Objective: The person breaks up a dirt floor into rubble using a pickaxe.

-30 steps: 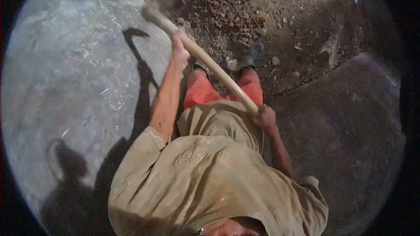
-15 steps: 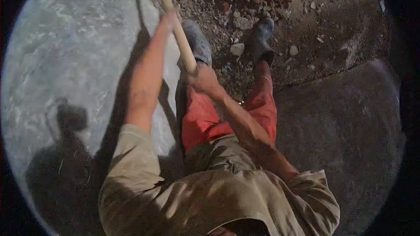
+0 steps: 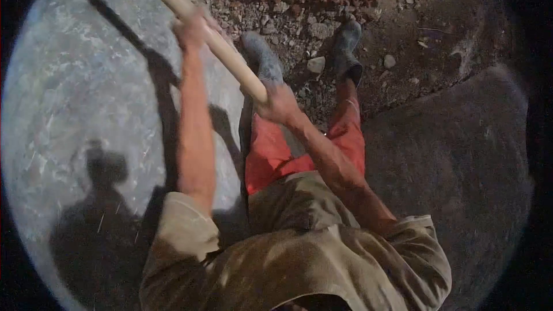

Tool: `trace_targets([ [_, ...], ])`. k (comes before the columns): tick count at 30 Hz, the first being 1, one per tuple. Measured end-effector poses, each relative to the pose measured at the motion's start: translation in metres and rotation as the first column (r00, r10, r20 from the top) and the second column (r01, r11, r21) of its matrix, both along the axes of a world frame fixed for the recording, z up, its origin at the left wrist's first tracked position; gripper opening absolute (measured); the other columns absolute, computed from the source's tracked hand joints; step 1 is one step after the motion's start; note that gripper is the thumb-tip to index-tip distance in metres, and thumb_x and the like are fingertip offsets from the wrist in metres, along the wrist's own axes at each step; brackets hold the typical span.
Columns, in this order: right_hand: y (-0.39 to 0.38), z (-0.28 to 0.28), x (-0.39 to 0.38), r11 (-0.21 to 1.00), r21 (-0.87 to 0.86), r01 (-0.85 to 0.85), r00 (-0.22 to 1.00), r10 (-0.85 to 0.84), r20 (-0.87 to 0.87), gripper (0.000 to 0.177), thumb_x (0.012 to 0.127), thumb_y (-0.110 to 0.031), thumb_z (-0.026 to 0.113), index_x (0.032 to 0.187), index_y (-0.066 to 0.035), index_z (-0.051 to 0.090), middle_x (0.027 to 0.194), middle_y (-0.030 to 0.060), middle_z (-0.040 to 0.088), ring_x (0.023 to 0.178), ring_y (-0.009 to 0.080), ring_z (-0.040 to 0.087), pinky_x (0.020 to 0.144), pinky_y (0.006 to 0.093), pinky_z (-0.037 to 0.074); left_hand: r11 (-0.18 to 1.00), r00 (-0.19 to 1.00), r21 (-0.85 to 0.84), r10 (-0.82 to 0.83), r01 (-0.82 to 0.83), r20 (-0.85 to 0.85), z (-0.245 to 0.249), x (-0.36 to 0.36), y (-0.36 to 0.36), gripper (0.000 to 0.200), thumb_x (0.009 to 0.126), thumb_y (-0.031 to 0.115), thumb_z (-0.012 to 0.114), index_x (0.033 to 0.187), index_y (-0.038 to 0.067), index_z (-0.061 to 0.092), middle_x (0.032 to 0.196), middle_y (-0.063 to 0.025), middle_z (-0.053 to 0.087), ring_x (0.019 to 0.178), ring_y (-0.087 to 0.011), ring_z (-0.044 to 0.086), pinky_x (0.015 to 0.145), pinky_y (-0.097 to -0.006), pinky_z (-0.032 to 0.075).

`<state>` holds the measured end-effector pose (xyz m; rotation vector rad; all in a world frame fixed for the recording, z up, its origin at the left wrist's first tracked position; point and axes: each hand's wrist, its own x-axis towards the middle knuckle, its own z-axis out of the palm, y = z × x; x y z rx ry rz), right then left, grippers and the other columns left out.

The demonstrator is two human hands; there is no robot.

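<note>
Long pale handle, aslant over grey slab, far end out of frame. Left hand gripping higher, right hand closed round near end. Stiff, probably top-heavy; spaced grip advisable.

Relative to one second earlier, the right hand has moved from the right thigh to before the left leg; the left hand and hooked shadow have shifted farther left.
</note>
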<state>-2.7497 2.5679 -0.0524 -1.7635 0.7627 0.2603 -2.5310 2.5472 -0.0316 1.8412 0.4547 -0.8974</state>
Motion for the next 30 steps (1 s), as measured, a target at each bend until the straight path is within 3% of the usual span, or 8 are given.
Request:
trace_targets([
  [8, 0.028, -0.009, -0.036, 0.999, 0.000, 0.049, 0.956, -0.047, -0.288, 0.030, 0.058, -0.025, 0.059, 0.068, 0.002, 0.051, 0.064, 0.0206, 0.054, 0.059, 0.0364, 0.053, 0.054, 0.0415, 0.043, 0.896, 0.905, -0.131, -0.418, 0.425, 0.083, -0.258, -0.063, 0.134, 0.021, 0.078, 0.025, 0.039, 0.079, 0.009, 0.053, 0.060, -0.0031, 0.048, 0.050, -0.0179, 0.047, 0.046, -0.0293, 0.040],
  [11, 0.025, 0.053, -0.100, 0.987, 0.159, -0.019, 0.852, 0.099, -0.514, 0.027, 0.058, -0.022, 0.059, 0.068, 0.003, 0.053, 0.064, 0.0200, 0.054, 0.060, 0.0350, 0.054, 0.053, 0.0412, 0.043, 0.984, 0.866, -0.118, 0.058, -0.133, -0.497, -0.173, -0.165, 0.105, 0.022, 0.073, 0.022, 0.046, 0.055, 0.009, 0.046, 0.044, -0.0052, 0.042, 0.038, -0.0180, 0.045, 0.036, -0.0308, 0.038],
  [13, 0.033, 0.082, -0.129, 0.935, 0.338, 0.104, 0.801, 0.122, -0.586, 0.026, 0.058, -0.021, 0.059, 0.072, 0.001, 0.054, 0.063, 0.0184, 0.055, 0.058, 0.0352, 0.053, 0.053, 0.0402, 0.043, 0.998, 0.781, 0.066, 0.023, 0.023, -0.624, -0.113, -0.178, 0.094, 0.010, 0.069, 0.011, 0.042, 0.059, 0.010, 0.044, 0.045, -0.0033, 0.040, 0.038, -0.0157, 0.041, 0.035, -0.0266, 0.037],
  [18, 0.061, 0.053, -0.097, 0.999, 0.050, 0.014, 0.914, 0.007, -0.407, 0.039, 0.058, -0.023, 0.059, 0.091, -0.004, 0.049, 0.073, 0.0181, 0.054, 0.066, 0.0345, 0.052, 0.058, 0.0412, 0.042, 0.881, 0.957, -0.472, -0.149, 0.015, -0.248, -0.136, -0.118, 0.118, 0.014, 0.076, 0.018, 0.044, 0.072, 0.006, 0.047, 0.043, -0.0032, 0.041, 0.034, -0.0152, 0.040, 0.033, -0.0263, 0.035],
  [20, 0.055, 0.014, -0.050, 0.993, -0.107, -0.045, 0.986, 0.028, -0.164, 0.040, 0.057, -0.029, 0.059, 0.082, 0.001, 0.049, 0.073, 0.0184, 0.052, 0.063, 0.0353, 0.051, 0.056, 0.0415, 0.042, 0.999, 0.997, 0.039, 0.012, -0.009, -0.082, -0.071, -0.043, 0.052, 0.017, 0.073, 0.013, 0.044, 0.060, 0.003, 0.050, 0.045, -0.0053, 0.046, 0.038, -0.0165, 0.046, 0.036, -0.0289, 0.038],
  [22, 0.036, -0.016, -0.003, 1.000, -0.026, 0.011, 1.000, -0.012, -0.011, 0.038, 0.057, -0.030, 0.058, 0.078, 0.001, 0.050, 0.075, 0.0185, 0.052, 0.064, 0.0364, 0.050, 0.059, 0.0410, 0.042, 0.989, 0.988, -0.055, -0.136, 0.140, 0.070, -0.088, 0.002, 0.041, 0.020, 0.071, 0.013, 0.047, 0.053, 0.005, 0.048, 0.047, -0.0068, 0.047, 0.041, -0.0194, 0.049, 0.039, -0.0319, 0.040],
  [29, 0.043, 0.017, -0.087, 0.976, 0.217, 0.018, 0.897, 0.081, -0.435, 0.042, 0.060, -0.033, 0.057, 0.087, -0.001, 0.052, 0.073, 0.0203, 0.055, 0.072, 0.0366, 0.053, 0.065, 0.0408, 0.042, 0.858, 0.869, -0.476, -0.376, 0.195, -0.322, -0.186, -0.118, 0.121, 0.016, 0.073, 0.023, 0.048, 0.075, 0.007, 0.049, 0.057, -0.0068, 0.047, 0.051, -0.0209, 0.050, 0.047, -0.0339, 0.042],
  [30, 0.045, 0.034, -0.115, 0.963, 0.260, 0.067, 0.872, 0.070, -0.485, 0.042, 0.061, -0.033, 0.057, 0.087, -0.001, 0.051, 0.073, 0.0203, 0.055, 0.072, 0.0363, 0.053, 0.065, 0.0414, 0.043, 0.993, 0.865, -0.018, -0.113, 0.120, -0.489, -0.149, -0.157, 0.093, 0.018, 0.071, 0.021, 0.049, 0.068, 0.003, 0.047, 0.050, -0.0086, 0.045, 0.044, -0.0212, 0.048, 0.041, -0.0340, 0.040],
])
